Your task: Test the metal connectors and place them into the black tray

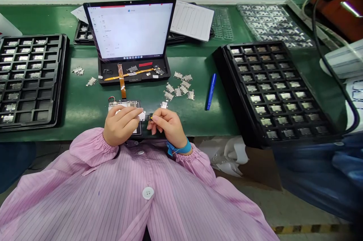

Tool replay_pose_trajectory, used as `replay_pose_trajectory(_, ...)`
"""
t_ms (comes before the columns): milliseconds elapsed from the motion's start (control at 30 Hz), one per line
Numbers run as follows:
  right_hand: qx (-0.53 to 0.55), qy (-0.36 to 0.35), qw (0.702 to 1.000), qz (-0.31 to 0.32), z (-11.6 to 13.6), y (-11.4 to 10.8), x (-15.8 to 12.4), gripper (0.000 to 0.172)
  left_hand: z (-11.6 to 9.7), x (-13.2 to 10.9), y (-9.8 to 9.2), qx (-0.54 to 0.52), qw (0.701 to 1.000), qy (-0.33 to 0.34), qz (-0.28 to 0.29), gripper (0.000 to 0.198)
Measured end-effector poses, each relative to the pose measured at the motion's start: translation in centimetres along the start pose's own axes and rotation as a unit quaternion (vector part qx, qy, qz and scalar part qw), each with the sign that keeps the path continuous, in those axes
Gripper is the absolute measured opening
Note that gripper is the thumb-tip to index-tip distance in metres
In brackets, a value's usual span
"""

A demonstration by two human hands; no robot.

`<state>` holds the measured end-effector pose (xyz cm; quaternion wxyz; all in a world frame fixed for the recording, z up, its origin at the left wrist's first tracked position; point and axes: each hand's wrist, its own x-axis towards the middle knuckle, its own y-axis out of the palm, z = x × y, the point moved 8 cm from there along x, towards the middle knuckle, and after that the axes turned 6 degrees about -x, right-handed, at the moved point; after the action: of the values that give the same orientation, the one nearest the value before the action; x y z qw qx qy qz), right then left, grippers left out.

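2 hands: held close together over the green tabletop (198, 118), near its front edge.
Left hand (121, 123): fingers laid together across the flat black-and-white circuit panel (129, 103), apparently to steady it; whether anything is gripped underneath cannot be told.
Right hand (168, 124): thumb and index finger pinched on a small dark piece with a yellow spot (150, 117), beside the panel's right side; a fingertip grip is likely called for by its size.
Orange-brown ribbon cable (121, 82): run from panel to shallow black plastic tray (136, 81); panel probably placed near because the cable is short.
Upright rectangular screen (132, 31): stood at the tray, faced toward the person, presumably for reading.
Loose silver metal parts (183, 86): scattered right of the tray, within easy reach.
Edges: right side bounded by black compartmented tray stack (231, 86).
Open room: bare tabletop left of the panel, and around the blue pen (211, 91).
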<state>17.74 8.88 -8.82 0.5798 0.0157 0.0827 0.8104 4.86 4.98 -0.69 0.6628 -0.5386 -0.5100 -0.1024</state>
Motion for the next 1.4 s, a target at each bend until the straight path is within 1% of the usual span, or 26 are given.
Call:
replay_pose_trajectory(267, 0.015, 0.008, 1.000, -0.006, -0.4, -0.3, 0.0, 0.031, -0.1, -0.3, 0.0, -0.009, 1.000, 0.004, 0.012, 0.021)
replay_pose_trajectory(500, 0.011, -0.001, 1.000, -0.009, -0.1, -0.2, 0.0, 0.028, -0.1, -0.2, 0.0, -0.011, 1.000, -0.001, 0.004, 0.021)
replay_pose_trajectory(633, -0.001, 0.002, 1.000, -0.002, 0.0, 0.0, 0.0, 0.029, 0.0, -0.4, 0.0, -0.013, 1.000, -0.003, 0.001, 0.020)
replay_pose_trajectory(767, -0.002, 0.014, 1.000, -0.012, -0.3, -0.2, -0.1, 0.031, 0.1, -0.6, 0.1, -0.013, 1.000, -0.011, 0.005, 0.020)
replay_pose_trajectory(1067, -0.009, 0.022, 1.000, -0.015, -0.4, -0.3, -0.1, 0.032, 0.2, -1.0, 0.2, -0.033, 0.999, -0.014, 0.005, 0.018)
replay_pose_trajectory(1400, -0.011, 0.017, 1.000, -0.013, -0.3, -0.2, -0.1, 0.029, 0.4, -0.6, 0.1, -0.038, 0.999, -0.024, -0.010, 0.018)
